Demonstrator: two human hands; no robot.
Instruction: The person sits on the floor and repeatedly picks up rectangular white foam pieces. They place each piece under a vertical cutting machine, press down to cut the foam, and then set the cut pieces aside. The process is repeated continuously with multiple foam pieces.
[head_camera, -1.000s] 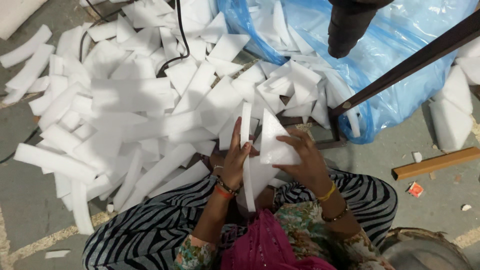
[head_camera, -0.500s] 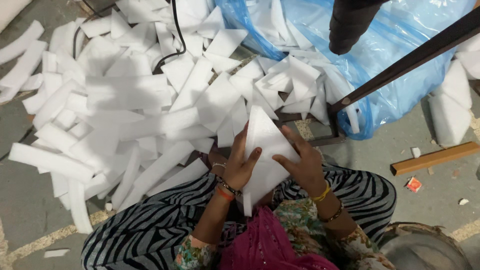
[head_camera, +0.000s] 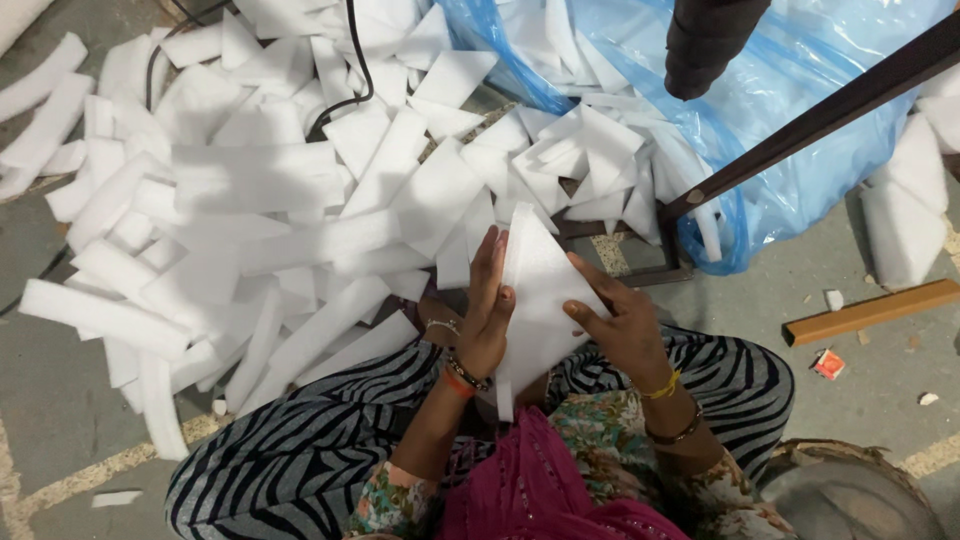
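I sit on the floor in striped trousers, holding a stack of white triangular foam pieces (head_camera: 541, 290) upright over my lap. My left hand (head_camera: 487, 318) presses flat against the stack's left side, fingers extended upward. My right hand (head_camera: 622, 322) grips the stack from the right, fingers spread over its face. Both wrists carry bangles and thread bands. A large heap of white foam strips and triangles (head_camera: 290, 190) lies on the floor just ahead of my knees.
A blue plastic bag (head_camera: 790, 170) with more foam pieces lies at the upper right. A dark metal bar (head_camera: 820, 115) slants across it, and a black cylinder (head_camera: 705, 45) hangs above. A black cable (head_camera: 350, 70) crosses the heap. A wooden strip (head_camera: 870, 312) lies at the right.
Both hands have squared the loose foam pieces into one neat triangular stack and lifted it slightly. The view has shifted a little downward.
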